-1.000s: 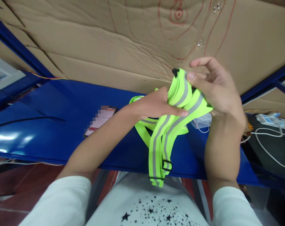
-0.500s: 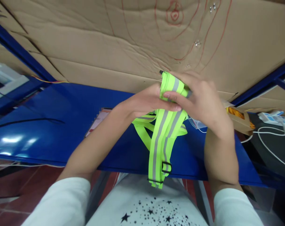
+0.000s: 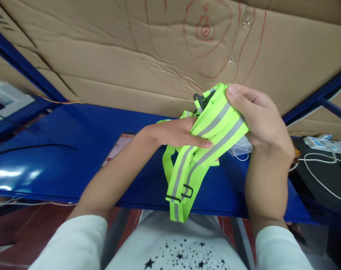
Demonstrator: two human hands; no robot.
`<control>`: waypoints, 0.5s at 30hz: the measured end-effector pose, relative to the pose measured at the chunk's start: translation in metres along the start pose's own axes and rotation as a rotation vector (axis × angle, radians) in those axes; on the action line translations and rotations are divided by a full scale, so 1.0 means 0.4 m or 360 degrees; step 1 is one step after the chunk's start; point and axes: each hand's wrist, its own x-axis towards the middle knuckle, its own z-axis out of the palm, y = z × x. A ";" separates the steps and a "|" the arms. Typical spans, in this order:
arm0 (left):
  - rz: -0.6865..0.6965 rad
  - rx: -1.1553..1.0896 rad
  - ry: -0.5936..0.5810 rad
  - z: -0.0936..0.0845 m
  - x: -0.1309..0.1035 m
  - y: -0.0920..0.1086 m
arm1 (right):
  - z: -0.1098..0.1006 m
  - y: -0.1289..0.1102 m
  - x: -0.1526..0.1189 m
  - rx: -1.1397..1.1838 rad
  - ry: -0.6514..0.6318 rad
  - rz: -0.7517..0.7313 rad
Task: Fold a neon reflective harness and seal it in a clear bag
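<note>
A neon-yellow reflective strap harness point(image 3: 219, 123) with grey stripes is bunched and folded between both hands above the blue table. My left hand point(image 3: 181, 131) is closed on its middle, thumb across the front and the other fingers hidden behind the straps. With the thumb on top, my right hand point(image 3: 260, 112) grips the folded upper end. A black plastic buckle point(image 3: 199, 101) sticks out at the top left of the bundle. Lower strap loops hang toward my lap, carrying black slider buckles point(image 3: 187, 191).
On the blue table point(image 3: 60, 127) a phone point(image 3: 119, 146) lies left, partly behind my left forearm. A clear plastic bag point(image 3: 240, 146) is beside my right wrist. Cardboard point(image 3: 103, 60) walls the back. White cables point(image 3: 322, 159) and a black cable point(image 3: 41, 144) lie at the sides.
My right hand has moved right and opened out the folded upper end, which now tilts to the right. The black buckle shows more, and the hanging loops have swung slightly left.
</note>
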 end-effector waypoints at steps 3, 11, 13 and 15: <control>0.0032 0.0150 -0.0046 0.000 0.001 0.002 | -0.008 0.011 0.008 -0.0157 -0.0108 0.0021; 0.0114 0.0209 0.0208 -0.002 0.000 0.010 | 0.015 0.005 0.010 -0.0735 -0.0509 -0.0246; 0.0101 0.0146 0.0330 0.000 0.001 0.002 | 0.031 -0.008 0.000 -0.0858 -0.0524 -0.0255; 0.0059 -0.0092 0.0345 0.005 0.003 -0.004 | 0.045 -0.015 -0.007 -0.0923 -0.0379 -0.0225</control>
